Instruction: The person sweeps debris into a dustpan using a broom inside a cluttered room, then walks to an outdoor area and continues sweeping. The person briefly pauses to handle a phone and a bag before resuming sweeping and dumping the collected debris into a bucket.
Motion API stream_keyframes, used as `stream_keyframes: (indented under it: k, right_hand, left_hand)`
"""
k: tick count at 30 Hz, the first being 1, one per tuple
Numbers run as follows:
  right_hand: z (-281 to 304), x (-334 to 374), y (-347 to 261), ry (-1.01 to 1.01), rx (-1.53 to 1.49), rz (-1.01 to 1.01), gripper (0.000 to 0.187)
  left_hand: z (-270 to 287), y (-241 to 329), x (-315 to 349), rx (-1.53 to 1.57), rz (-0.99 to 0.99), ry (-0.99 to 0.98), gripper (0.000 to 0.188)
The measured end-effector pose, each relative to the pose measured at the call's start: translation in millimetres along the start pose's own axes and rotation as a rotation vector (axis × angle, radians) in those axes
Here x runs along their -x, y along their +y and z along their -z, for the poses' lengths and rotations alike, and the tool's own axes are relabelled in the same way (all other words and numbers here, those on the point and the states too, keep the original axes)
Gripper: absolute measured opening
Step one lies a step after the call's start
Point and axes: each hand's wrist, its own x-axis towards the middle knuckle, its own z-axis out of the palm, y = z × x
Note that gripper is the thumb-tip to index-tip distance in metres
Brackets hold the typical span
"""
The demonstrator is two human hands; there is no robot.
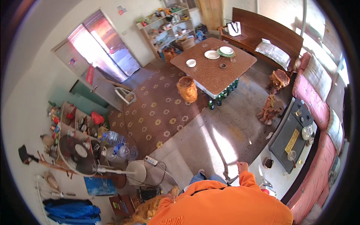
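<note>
My right hand (pixel 242 167) reaches out of an orange sleeve beside the near end of the white tea table (pixel 258 162). Its fingers look curled in, and I see nothing in them. Low in the picture my left hand (pixel 171 197) is close to a yellow-brown carved root (pixel 152 208); its fingers are too small and hidden to read. On the tea table are a dark cup (pixel 268 162), a black tea tray (pixel 282 148) and a glass teapot (pixel 307 132).
Ahead stands a brown square table (pixel 210 71) with plates, green bottles (pixel 227 92) beneath it and a wooden stump stool (pixel 186 90) alongside. A pink sofa (pixel 305 183) lines the right. To the left are a standing fan (pixel 77 155), large water bottles (pixel 127 152) and a power strip (pixel 151 160) with its cord.
</note>
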Motion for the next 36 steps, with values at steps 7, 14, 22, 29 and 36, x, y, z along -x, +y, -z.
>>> stream_keyframes:
  k: [7, 14, 22, 29, 36]
  right_hand:
    - [19.8, -47.0, -22.8, 0.280, -0.038, -0.100, 0.042]
    - [80.1, -140.6, -25.9, 0.460, -0.180, -0.396, 0.039]
    - [159.8, -296.8, -135.5, 0.383, -0.076, -0.316, 0.038]
    - [185.1, -425.4, -179.1, 0.383, -0.066, -0.299, 0.037]
    - [195.7, -480.4, -133.4, 0.399, -0.069, -0.675, 0.036]
  left_hand:
    - [114.8, 223.9, -112.3, 0.267, -0.072, 0.013, 0.010]
    - [150.1, 458.1, -189.5, 0.182, -0.348, -0.017, 0.022]
    - [119.7, 618.9, -194.7, 0.132, -0.325, -0.240, 0.022]
    - [123.9, 740.4, -254.8, -0.085, -0.221, -0.266, 0.018]
    - [159.3, 900.9, -383.5, -0.633, -0.601, -0.375, 0.028]
